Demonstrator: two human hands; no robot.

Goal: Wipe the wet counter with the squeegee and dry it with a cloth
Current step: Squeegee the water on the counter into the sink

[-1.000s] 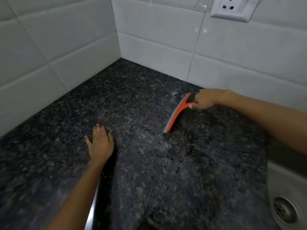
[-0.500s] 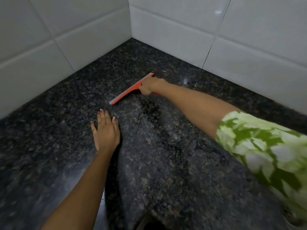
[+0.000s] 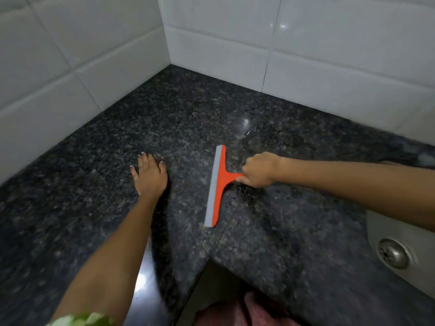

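While gripped, squeegee (image 3: 216, 184) blade near-to-far.

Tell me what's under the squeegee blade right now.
The squeegee blade lies on bare dark counter; nothing else shows beneath. Whether water is trapped under the blade is hidden. The right hand grips its handle.
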